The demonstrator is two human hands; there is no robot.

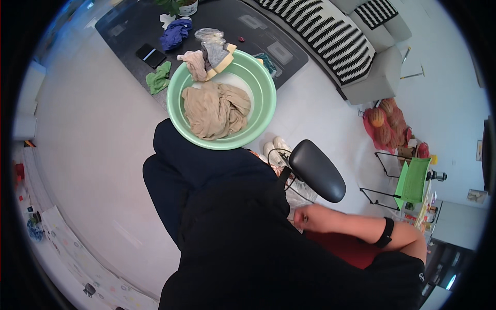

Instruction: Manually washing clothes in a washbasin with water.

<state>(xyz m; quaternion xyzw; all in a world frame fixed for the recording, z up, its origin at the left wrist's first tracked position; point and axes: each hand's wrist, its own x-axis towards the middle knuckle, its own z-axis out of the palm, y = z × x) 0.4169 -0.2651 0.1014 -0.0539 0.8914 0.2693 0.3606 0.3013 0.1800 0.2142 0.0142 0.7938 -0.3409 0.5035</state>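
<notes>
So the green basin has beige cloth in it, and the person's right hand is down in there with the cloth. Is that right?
Not quite: the head view shows the right hand outside the basin, beside the person's body. The basin is green and does have beige cloth in it.

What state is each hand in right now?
Left hand: out of view.
Right hand: blurred; whether its grip is open, closed or holding anything can't be told.

Bright, even light leaves faint glare on the floor (116, 170), with fisheye-bent edges and 4 dark corners.
</notes>
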